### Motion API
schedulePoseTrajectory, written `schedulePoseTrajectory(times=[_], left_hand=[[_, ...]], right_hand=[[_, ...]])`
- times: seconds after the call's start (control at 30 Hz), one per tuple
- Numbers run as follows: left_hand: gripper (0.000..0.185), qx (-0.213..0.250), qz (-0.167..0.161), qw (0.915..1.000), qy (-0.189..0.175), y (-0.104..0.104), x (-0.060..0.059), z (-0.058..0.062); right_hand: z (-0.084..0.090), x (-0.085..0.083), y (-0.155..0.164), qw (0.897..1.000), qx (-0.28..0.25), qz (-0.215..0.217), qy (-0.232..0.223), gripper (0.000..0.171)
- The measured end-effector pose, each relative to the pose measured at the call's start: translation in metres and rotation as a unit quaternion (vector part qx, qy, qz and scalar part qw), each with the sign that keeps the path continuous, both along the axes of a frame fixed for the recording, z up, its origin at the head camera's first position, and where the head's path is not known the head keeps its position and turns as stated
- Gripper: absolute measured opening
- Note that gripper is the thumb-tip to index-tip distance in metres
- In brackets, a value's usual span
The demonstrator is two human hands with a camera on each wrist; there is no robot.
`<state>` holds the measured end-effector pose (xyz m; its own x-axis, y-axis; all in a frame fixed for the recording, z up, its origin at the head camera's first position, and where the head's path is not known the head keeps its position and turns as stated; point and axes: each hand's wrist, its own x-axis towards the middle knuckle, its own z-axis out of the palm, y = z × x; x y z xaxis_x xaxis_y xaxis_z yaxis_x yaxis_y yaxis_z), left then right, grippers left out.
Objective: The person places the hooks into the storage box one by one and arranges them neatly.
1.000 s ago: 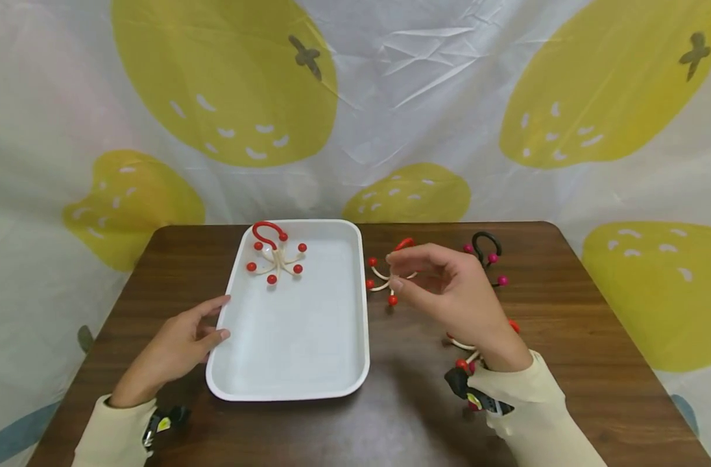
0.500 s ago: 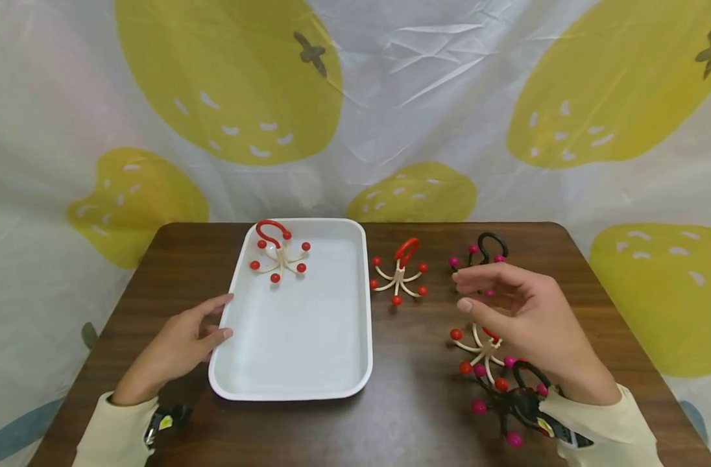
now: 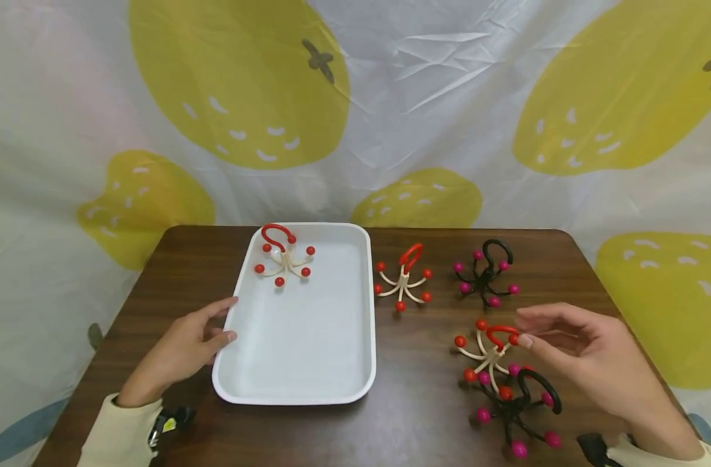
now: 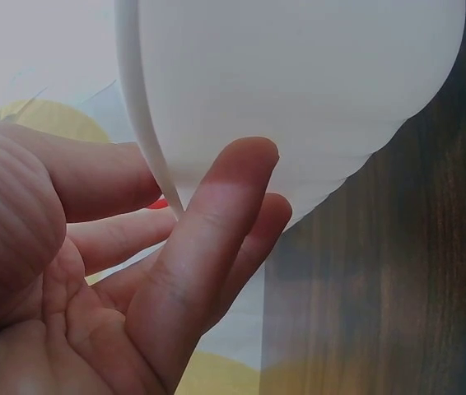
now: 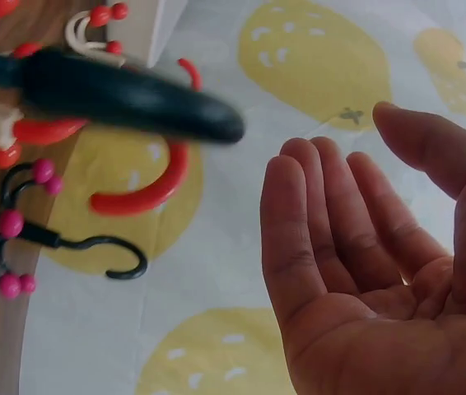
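Observation:
My left hand (image 3: 183,347) grips the left rim of a white tray (image 3: 372,311); in the left wrist view the thumb and fingers (image 4: 241,189) lie about the tray wall (image 4: 299,90). A cream massager (image 3: 285,263) with ball-tipped legs and a red hooked handle stands inside the tray. My right hand (image 3: 595,353) is open and holds nothing in the right wrist view. Its fingertips are close beside the red handle of another cream massager (image 3: 492,357); contact cannot be told. A black massager (image 3: 510,408) with pink balls stands just in front of that one.
Right of the tray stands a further cream massager (image 3: 403,282). Beside it, towards the back right, is a second black massager (image 3: 484,279). They share a brown wooden table (image 3: 416,395), with a fruit-patterned cloth (image 3: 355,104) hanging behind.
My right hand has moved right and nearer, from over the cream massager beside the tray to the one at the right. The left hand has kept its place at the tray rim.

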<state>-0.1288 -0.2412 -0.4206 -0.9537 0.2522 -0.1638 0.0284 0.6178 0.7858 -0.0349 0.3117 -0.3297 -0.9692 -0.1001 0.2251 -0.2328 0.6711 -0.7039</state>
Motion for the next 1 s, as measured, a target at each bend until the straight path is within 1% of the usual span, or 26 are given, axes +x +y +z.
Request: schedulePoseTrajectory(times=[0.13,0.23,0.37,0.53,0.63,0.77,0.83,1.0], left_hand=[[0.065,0.001,0.003,1.0000,-0.004,-0.001,0.000,-0.001],[0.066,0.000,0.006,1.0000,-0.007,-0.001,0.001,-0.001],[0.066,0.000,0.005,1.0000,-0.001,-0.001,0.002,0.000],[0.065,0.001,0.004,1.0000,-0.001,0.001,0.001,0.000],[0.065,0.002,0.005,1.0000,-0.005,0.001,0.001,0.000],[0.064,0.006,0.004,1.0000,-0.006,0.002,0.001,0.000],[0.064,0.008,0.006,0.9999,-0.006,0.001,0.001,0.000],[0.065,0.016,0.008,0.9998,-0.010,0.001,0.001,0.001]], right_hand=[[-0.007,0.007,0.012,0.999,0.034,-0.005,-0.033,0.030],[-0.016,0.011,0.019,0.998,0.033,0.021,-0.047,0.032],[-0.032,0.018,0.029,0.996,0.036,0.058,-0.064,0.037],[-0.047,0.021,0.038,0.992,0.072,0.069,-0.082,0.042],[-0.052,0.022,0.041,0.990,0.075,0.087,-0.078,0.042],[-0.057,0.025,0.044,0.990,0.064,0.113,-0.061,0.035],[-0.058,0.025,0.044,0.990,0.065,0.111,-0.051,0.033],[-0.057,0.024,0.042,0.992,0.064,0.096,-0.046,0.029]])
